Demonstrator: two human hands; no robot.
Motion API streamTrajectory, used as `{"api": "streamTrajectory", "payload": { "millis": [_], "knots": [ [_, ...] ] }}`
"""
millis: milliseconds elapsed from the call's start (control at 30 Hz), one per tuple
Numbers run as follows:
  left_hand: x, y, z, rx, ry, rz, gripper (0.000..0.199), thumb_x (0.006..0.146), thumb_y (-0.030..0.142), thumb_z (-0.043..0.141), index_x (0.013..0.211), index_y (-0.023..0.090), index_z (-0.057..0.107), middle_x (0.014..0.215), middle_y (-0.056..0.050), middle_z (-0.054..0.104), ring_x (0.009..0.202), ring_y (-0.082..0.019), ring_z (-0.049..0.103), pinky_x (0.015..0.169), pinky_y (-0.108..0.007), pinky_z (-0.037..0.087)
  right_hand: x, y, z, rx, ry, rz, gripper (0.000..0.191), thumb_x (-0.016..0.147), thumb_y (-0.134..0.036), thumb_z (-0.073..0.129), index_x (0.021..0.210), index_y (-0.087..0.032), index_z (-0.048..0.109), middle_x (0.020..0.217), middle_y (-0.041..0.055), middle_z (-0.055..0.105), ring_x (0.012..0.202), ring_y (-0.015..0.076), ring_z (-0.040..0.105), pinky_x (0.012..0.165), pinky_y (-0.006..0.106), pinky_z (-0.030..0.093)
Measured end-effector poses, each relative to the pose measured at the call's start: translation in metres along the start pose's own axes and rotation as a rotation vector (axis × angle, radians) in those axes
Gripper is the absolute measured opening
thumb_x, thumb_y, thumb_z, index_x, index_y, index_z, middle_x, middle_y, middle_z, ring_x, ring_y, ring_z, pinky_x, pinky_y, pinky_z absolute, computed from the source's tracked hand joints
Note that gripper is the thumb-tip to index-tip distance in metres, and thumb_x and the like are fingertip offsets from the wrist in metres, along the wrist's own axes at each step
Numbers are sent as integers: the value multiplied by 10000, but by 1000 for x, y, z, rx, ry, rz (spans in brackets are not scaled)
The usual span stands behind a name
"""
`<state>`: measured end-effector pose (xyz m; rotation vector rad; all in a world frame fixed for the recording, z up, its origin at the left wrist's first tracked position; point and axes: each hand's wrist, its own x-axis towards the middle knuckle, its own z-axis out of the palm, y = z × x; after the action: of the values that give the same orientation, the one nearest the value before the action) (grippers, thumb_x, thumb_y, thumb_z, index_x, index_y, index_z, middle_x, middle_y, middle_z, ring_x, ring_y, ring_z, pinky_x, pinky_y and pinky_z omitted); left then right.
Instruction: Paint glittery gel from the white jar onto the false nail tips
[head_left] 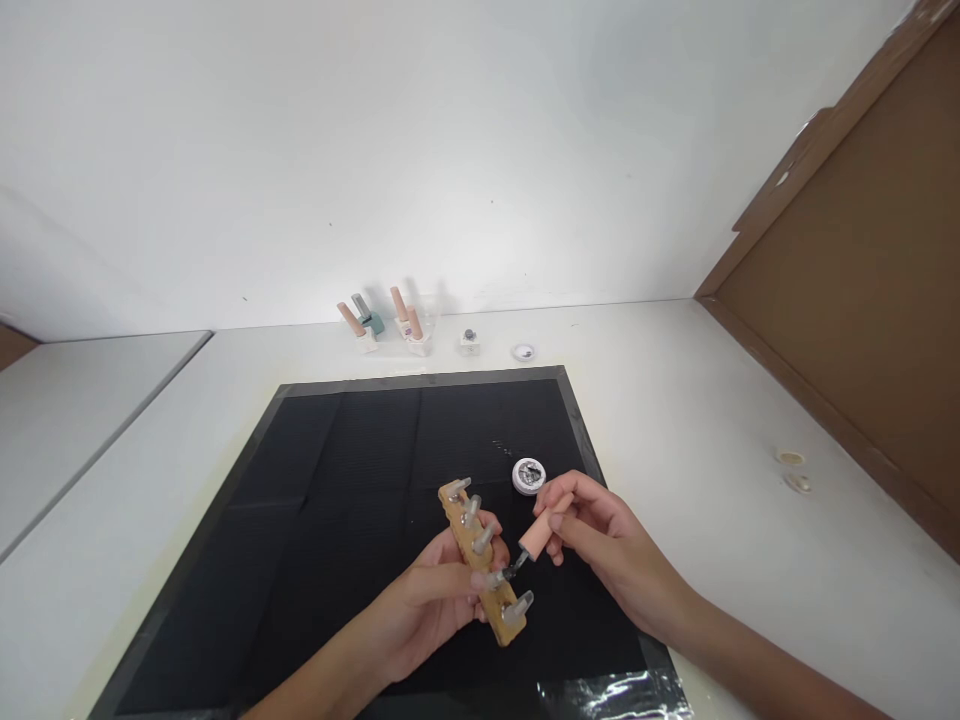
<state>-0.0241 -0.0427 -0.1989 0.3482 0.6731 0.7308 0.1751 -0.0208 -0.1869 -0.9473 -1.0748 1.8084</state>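
My left hand (442, 600) is closed around a tan wooden strip (463, 520), its thumb against one of several clear nail tips standing on it. Between the fingers of my right hand (592, 525) is a peach-coloured brush cap (541, 532). Its brush points down and left, and its dark end meets the nail tip by my left thumb. A small round pot (529, 476) with silvery contents sits on the black mat just above my right fingers.
A black mat (337, 500) with taped edges covers the white table (675, 400). Behind it stand several polish bottles (416, 342), an uncapped bottle (469, 345) and a small lid (523, 352). Two small round pieces (791, 457) lie at the right, near a brown panel (862, 250).
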Motion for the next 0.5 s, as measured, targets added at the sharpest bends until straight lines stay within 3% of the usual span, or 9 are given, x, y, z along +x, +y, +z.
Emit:
{"api": "streamTrajectory", "payload": {
  "millis": [300, 500],
  "knots": [
    [0, 1, -2, 7, -25, -18, 458, 536, 87, 771, 945, 198, 596, 819, 18, 608, 691, -100, 548, 621, -249, 393, 2, 0, 0, -8, -7, 10, 120, 844, -309, 621, 841, -195, 583, 804, -18, 569, 645, 73, 524, 596, 199, 445],
    [-1, -1, -2, 62, 7, -5, 485, 498, 123, 825, 901, 191, 564, 808, 30, 622, 565, -54, 516, 509, -193, 385, 1, 1, 0, -12, -11, 5, 121, 845, -314, 620, 839, -199, 584, 815, -17, 569, 643, 74, 525, 597, 202, 448]
  ]
}}
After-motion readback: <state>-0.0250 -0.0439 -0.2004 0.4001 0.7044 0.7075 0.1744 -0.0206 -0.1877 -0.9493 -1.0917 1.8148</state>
